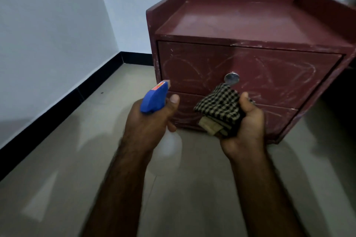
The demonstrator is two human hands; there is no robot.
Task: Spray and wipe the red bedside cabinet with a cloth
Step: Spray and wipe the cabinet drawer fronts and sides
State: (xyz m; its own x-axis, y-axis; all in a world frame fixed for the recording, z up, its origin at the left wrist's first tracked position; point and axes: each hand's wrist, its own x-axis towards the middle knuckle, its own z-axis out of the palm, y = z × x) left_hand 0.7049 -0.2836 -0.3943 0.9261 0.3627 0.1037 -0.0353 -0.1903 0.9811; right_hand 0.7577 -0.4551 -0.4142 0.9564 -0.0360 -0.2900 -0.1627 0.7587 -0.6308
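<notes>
Head view shows your left hand wrapped tight round the sprayer, its nozzle aimed toward one o'clock at the cabinet, while your right hand clutches the bunched checked cloth. From the nozzle outward, the scratched drawer fronts lie just beyond at one to two o'clock, the knob right above the cloth, and the top surface farther off at twelve. Your left hand looks nearer the cabinet's left edge, so I judge the spray comes first, the bottle's long axis tipped forward.
</notes>
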